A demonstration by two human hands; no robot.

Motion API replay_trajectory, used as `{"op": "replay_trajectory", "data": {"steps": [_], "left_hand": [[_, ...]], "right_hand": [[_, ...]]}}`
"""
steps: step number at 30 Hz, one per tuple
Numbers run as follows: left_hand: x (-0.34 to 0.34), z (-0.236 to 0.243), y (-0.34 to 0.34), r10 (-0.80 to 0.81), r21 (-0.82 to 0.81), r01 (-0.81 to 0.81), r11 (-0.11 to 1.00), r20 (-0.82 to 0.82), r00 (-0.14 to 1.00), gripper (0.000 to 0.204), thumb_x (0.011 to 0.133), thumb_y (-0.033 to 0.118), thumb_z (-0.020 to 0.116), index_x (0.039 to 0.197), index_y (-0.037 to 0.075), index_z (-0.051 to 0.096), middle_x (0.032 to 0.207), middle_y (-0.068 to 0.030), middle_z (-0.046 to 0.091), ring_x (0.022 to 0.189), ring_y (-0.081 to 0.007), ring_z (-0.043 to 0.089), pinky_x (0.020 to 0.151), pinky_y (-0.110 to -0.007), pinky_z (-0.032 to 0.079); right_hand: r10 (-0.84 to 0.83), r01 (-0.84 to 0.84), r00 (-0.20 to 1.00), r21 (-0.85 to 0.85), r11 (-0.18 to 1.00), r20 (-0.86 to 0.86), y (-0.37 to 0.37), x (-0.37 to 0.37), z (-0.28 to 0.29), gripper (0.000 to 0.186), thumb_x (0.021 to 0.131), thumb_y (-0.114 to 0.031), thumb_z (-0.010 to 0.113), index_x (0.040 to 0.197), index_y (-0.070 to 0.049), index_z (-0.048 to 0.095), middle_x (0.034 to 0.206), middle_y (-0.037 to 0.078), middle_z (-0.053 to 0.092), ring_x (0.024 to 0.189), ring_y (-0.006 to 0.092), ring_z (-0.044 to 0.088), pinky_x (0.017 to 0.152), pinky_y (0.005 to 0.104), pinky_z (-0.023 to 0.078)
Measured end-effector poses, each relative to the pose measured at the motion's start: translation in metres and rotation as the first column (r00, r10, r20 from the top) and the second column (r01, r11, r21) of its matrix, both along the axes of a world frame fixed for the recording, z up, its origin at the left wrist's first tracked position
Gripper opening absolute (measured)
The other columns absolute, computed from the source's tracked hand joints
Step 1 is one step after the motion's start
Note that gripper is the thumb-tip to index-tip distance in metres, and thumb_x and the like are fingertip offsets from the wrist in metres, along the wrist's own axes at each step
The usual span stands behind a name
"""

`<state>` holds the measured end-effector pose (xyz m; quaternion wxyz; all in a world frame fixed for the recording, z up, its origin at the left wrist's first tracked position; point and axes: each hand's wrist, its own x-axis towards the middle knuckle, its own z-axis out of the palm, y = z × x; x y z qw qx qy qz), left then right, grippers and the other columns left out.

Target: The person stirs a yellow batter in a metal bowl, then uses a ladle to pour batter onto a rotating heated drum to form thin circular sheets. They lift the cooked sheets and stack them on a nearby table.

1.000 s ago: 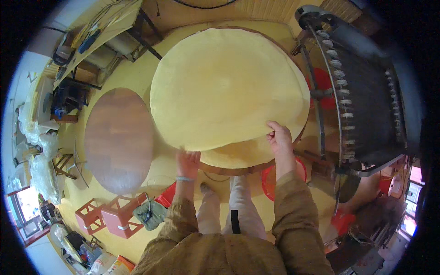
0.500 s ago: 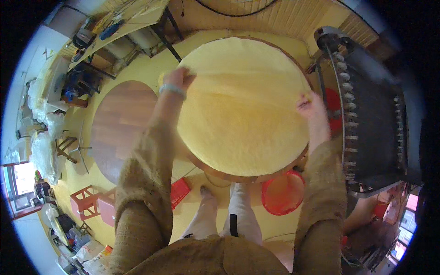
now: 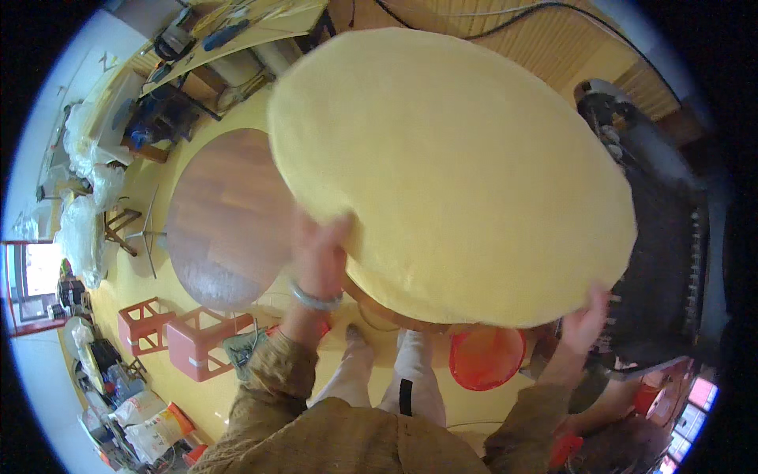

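Observation:
A large round pale yellow sheet [image 3: 458, 174], thin and smooth, is raised and tilted in front of me, its near edge toward my body. My left hand [image 3: 320, 253] grips it at the near left edge, thumb over the top face; a band circles that wrist. At the near right edge, my right hand [image 3: 584, 320] is closed on the rim. Both hands are slightly blurred, and the fingers under the sheet are hidden. Beneath it, only a brown strip of the round tabletop [image 3: 403, 321] shows.
To the left, a round brown wooden board [image 3: 225, 221] is near pink-red stools [image 3: 201, 347]. A red bucket [image 3: 487, 359] stands by my feet. A dark machine [image 3: 663, 261] is close on the right. A workbench [image 3: 260, 31] with tools stands at the far left.
The yellow sheet has risen off the round table toward me and shifted right. Both hands have come nearer my body, moving from its sides to its near edge.

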<state>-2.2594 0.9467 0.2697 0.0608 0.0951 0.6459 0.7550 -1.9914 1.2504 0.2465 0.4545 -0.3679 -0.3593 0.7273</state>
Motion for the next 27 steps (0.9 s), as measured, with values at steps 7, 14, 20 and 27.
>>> {"op": "replay_trajectory", "data": {"steps": [7,14,20,27], "left_hand": [[0.073,-0.222,-0.039,0.074,-0.107,-0.008,0.994,0.636,0.768,0.043,0.076,-0.002,0.059,0.114,0.004,0.041,0.102,-0.0089,0.056,0.089,-0.0199,0.056,0.072,-0.033,0.05],[0.078,-0.27,-0.056,0.127,-0.177,-0.045,0.983,0.482,0.867,0.039,0.075,-0.002,0.061,0.109,0.001,0.043,0.1,-0.0122,0.055,0.087,-0.0197,0.056,0.069,-0.033,0.051],[0.045,-0.259,-0.059,0.187,-0.34,-0.014,0.94,0.482,0.856,0.03,0.075,0.001,0.063,0.101,0.002,0.048,0.091,-0.0128,0.062,0.083,-0.0189,0.061,0.068,-0.03,0.051],[0.032,-0.331,-0.091,0.179,-0.655,0.076,0.752,0.313,0.933,0.036,0.074,0.015,0.067,0.104,0.001,0.053,0.088,-0.0145,0.063,0.077,-0.0246,0.06,0.067,-0.035,0.05]], "right_hand": [[0.38,-0.458,0.505,-0.133,0.879,0.774,-0.048,0.074,-0.207,0.027,0.079,-0.007,0.055,0.106,-0.007,0.053,0.092,0.003,0.058,0.079,0.0175,0.055,0.063,0.0306,0.045],[0.374,-0.033,0.666,-0.476,0.879,0.645,-0.066,0.078,-0.257,0.009,0.076,-0.013,0.059,0.075,-0.008,0.051,0.065,0.001,0.047,0.05,0.0112,0.041,0.042,0.0277,0.032],[0.452,-0.137,0.722,-0.533,0.835,0.524,-0.078,0.064,-0.261,0.009,0.081,-0.008,0.056,0.085,-0.013,0.051,0.062,-0.001,0.048,0.047,0.009,0.042,0.038,0.0235,0.033],[0.439,-0.075,0.776,-0.625,0.777,0.454,-0.092,0.065,-0.236,0.008,0.084,-0.018,0.059,0.084,-0.012,0.053,0.059,-0.001,0.048,0.048,0.0104,0.046,0.04,0.0263,0.036]]}}
